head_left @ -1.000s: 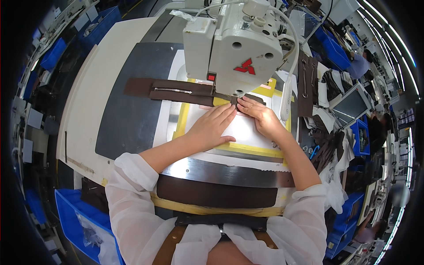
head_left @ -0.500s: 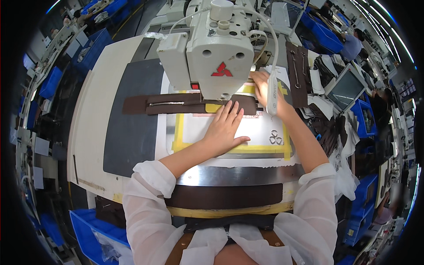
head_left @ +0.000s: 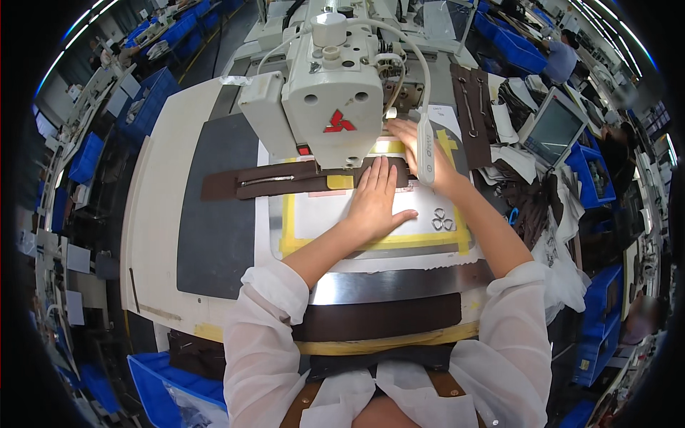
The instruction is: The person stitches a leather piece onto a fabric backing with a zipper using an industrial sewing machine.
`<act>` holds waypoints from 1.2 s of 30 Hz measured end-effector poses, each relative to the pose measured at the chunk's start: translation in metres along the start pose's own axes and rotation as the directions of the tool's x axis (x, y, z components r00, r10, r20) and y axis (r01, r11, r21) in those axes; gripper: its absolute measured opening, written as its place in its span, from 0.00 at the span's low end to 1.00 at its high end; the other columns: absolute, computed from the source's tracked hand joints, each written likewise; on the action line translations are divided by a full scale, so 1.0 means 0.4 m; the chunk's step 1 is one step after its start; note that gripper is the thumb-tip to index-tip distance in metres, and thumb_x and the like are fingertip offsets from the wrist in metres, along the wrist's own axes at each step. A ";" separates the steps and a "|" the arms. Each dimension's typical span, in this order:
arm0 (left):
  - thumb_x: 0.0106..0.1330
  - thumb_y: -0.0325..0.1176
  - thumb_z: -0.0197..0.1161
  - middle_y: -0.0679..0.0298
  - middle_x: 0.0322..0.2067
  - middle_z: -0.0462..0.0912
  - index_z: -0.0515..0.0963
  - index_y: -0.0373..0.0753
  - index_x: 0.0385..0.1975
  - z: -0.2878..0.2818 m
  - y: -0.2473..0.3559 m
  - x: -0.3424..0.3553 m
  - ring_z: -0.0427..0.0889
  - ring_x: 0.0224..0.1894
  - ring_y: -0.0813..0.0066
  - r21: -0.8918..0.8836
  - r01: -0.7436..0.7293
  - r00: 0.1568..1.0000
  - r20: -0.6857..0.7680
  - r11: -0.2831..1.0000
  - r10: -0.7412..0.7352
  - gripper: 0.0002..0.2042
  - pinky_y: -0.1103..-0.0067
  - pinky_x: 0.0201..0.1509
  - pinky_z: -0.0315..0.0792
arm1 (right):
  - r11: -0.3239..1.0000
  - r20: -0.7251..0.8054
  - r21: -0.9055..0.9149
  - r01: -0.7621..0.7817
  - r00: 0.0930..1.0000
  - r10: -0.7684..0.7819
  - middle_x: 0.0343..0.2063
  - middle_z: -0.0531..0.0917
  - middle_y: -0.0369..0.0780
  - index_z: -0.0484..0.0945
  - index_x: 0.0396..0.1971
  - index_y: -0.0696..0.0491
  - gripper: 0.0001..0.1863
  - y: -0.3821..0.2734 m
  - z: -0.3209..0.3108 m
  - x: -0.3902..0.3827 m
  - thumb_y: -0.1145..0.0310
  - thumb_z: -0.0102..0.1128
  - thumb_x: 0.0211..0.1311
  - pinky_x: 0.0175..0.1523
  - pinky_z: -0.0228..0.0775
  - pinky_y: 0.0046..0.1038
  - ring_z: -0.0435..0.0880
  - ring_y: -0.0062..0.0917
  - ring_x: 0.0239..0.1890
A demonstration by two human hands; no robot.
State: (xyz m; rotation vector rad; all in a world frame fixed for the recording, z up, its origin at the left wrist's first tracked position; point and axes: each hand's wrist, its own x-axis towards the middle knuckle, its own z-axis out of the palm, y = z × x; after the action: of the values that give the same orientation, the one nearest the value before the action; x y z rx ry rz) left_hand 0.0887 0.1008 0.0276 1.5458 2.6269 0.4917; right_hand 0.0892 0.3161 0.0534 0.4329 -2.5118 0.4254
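Note:
A dark brown strip (head_left: 214, 187) with a metal zipper (head_left: 265, 180) and a small yellow patch (head_left: 340, 182) lies across a white template edged in yellow tape (head_left: 288, 217), below the head of a white sewing machine (head_left: 332, 107). My left hand (head_left: 372, 203) rests flat on the strip's right part, fingers stretched and thumb out to the side. Beyond the strip's right end is my right hand (head_left: 437, 167), its fingers extended toward the machine; a white lamp arm (head_left: 425, 153) covers part of it. Nothing shows in its grip. Several metal rings (head_left: 443, 220) lie on the template.
Another brown strip (head_left: 378, 319) lies along the table's near edge, before a metal bar (head_left: 399, 284). At right are zippered brown pieces (head_left: 471, 118), a screen (head_left: 555, 127) and heaped scraps (head_left: 539, 214). A blue bin (head_left: 153, 385) stands lower left.
My left hand has shifted slightly right along the strip, uncovering more of the yellow patch. My right hand stays near the strip's right end. The whole view has tilted a little.

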 end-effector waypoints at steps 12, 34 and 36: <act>0.56 0.12 0.41 0.49 0.84 0.38 0.36 0.35 0.84 0.036 -0.064 -0.063 0.38 0.87 0.60 -0.981 -0.051 0.960 -0.100 0.186 -0.262 0.49 0.68 0.87 0.37 | 0.989 0.163 0.124 -0.078 0.985 0.057 0.72 0.70 0.54 0.60 0.76 0.61 0.36 -0.184 0.104 -0.099 0.62 0.60 0.75 0.78 0.63 0.41 0.65 0.46 0.77; 0.73 0.71 0.50 0.37 0.81 0.47 0.50 0.24 0.79 0.003 0.003 -0.004 0.41 0.84 0.41 0.118 0.037 0.999 -0.004 0.992 -0.037 0.54 0.53 0.86 0.39 | 0.892 0.265 0.251 -0.376 0.913 0.311 0.70 0.74 0.52 0.72 0.72 0.56 0.31 0.027 -0.076 -0.017 0.65 0.65 0.72 0.76 0.63 0.42 0.71 0.45 0.73; 0.73 0.71 0.50 0.38 0.81 0.48 0.51 0.24 0.79 0.016 -0.004 -0.004 0.41 0.84 0.41 0.086 0.034 0.999 -0.026 0.996 -0.032 0.53 0.53 0.86 0.39 | 0.990 -0.064 0.063 -0.127 0.989 0.131 0.67 0.77 0.52 0.74 0.70 0.56 0.29 0.040 -0.040 -0.009 0.67 0.65 0.72 0.74 0.65 0.42 0.73 0.45 0.70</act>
State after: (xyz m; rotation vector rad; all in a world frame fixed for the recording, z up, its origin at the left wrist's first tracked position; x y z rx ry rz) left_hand 0.0896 0.1005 0.0209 1.5263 2.7216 0.4024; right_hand 0.0932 0.3375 0.0610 0.2736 -2.4749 0.5558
